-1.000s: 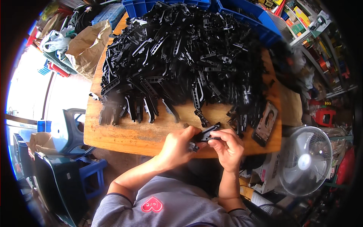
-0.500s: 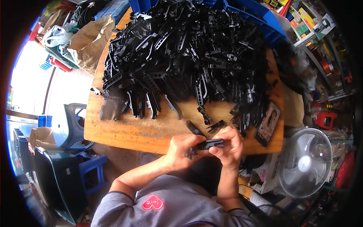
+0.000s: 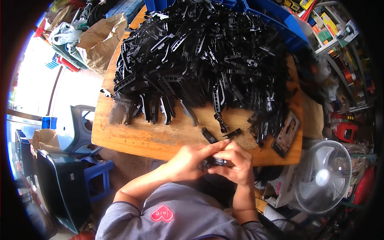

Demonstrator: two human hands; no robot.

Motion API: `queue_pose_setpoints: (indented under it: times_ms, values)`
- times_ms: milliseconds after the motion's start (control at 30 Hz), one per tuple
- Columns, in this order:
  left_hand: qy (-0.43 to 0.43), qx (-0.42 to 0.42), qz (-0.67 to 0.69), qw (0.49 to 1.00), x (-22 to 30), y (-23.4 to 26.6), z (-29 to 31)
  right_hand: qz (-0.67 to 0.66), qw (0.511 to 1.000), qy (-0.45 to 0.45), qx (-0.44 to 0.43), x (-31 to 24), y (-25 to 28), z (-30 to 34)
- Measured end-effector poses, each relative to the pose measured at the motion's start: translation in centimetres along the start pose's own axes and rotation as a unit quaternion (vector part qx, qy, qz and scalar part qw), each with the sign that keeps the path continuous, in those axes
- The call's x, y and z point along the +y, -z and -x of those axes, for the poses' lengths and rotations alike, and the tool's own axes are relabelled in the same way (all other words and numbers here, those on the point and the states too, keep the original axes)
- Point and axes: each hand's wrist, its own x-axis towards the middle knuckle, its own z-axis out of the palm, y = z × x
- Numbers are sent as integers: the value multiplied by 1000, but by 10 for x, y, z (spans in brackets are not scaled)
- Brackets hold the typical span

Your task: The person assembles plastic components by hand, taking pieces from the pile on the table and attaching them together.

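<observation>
Left hand (image 3: 188, 160) and right hand (image 3: 237, 163), now closer together, curl around a partly hidden black part (image 3: 216, 161) at the near edge of the wooden counter (image 3: 160, 138); beyond lies a black heap (image 3: 192, 60); right, a fan (image 3: 322, 177).

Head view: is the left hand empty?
No, the left hand and the right hand together hold a black part between their fingers.

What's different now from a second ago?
The right hand has moved left toward the left hand and covers more of the black part between them. Two loose black pieces now show on the table; whether just let go is unclear. Black heap, phone and fan stayed put.
</observation>
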Motion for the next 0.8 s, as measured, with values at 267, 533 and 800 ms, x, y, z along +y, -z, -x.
queue_pose_setpoints:
  times_ms: [267, 533, 800]
  values:
    - [-24, 132, -174, 975, -8, 32, -5, 277, 960, 3, -37, 29, 12, -40]
    - [-58, -31, -362, 930, -15, 17, -22, 114, 985, -107, 68, 17, 23, -4]
    - [0, 139, -203, 969, -5, 16, -13, -17, 992, -121, 32, -10, 14, 25]
